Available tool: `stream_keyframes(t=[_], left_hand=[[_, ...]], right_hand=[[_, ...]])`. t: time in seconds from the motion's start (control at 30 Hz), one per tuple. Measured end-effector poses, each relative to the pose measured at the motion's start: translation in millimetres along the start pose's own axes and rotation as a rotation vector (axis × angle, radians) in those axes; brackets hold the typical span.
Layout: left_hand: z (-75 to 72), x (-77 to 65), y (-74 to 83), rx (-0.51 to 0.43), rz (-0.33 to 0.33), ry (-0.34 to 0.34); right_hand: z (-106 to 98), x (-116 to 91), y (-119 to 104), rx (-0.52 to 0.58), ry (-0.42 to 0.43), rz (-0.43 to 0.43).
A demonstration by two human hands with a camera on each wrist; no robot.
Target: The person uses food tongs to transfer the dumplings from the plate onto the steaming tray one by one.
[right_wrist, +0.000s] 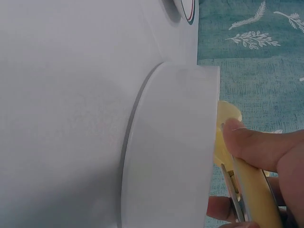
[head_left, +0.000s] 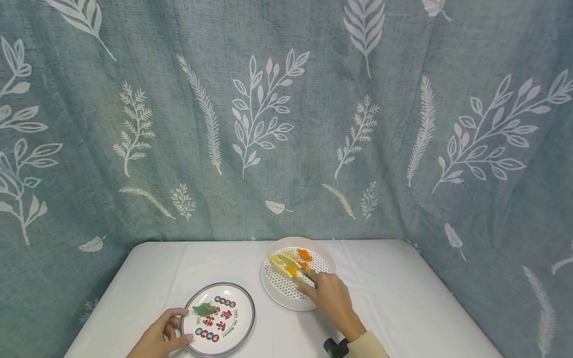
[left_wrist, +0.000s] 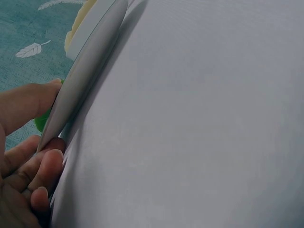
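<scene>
My left hand (head_left: pixel 163 334) pinches the rim of a round white plate (head_left: pixel 239 318) with blue edging and red printed characters, thumb on one side and fingers on the other. On the plate lies a green leaf-like piece (head_left: pixel 204 309). My right hand (head_left: pixel 330 297) grips a pair of yellow tongs (head_left: pixel 278 267) by the handles, its thumb along one arm in the right wrist view. The tongs' tips reach over a white round basket (head_left: pixel 278 284) with a perforated floor. Beneath and beside them lie orange pieces (head_left: pixel 304 255) and a yellow piece (head_left: pixel 291 270).
A white cloth (head_left: pixel 380 278) covers the table. The basket's tall side wall (right_wrist: pixel 171 142) faces the right wrist camera. Behind the table hangs a blue-green curtain (head_left: pixel 286 199) with white leaf patterns, and it wraps round both sides.
</scene>
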State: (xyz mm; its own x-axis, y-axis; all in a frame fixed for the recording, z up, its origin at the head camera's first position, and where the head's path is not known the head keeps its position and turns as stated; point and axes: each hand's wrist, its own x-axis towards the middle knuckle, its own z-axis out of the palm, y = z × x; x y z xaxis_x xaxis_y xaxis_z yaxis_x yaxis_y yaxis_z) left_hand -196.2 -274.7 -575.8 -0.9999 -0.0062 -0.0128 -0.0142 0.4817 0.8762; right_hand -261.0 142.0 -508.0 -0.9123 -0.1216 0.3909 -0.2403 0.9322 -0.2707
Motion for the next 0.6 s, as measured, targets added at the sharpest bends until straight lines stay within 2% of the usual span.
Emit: stream_keyframes(t=[0.27, 0.6], left_hand=[[-0.5, 0.8, -2.2, -0.013, 0.007, -0.012], [0.7, 0.4, -0.6, -0.006, -0.007, 0.001]], right_hand=[[-1.9, 6.0, -6.7, -0.047, -0.029, 0.032], [-3.2, 7.4, -6.6, -0.106, 0.015, -0.033]])
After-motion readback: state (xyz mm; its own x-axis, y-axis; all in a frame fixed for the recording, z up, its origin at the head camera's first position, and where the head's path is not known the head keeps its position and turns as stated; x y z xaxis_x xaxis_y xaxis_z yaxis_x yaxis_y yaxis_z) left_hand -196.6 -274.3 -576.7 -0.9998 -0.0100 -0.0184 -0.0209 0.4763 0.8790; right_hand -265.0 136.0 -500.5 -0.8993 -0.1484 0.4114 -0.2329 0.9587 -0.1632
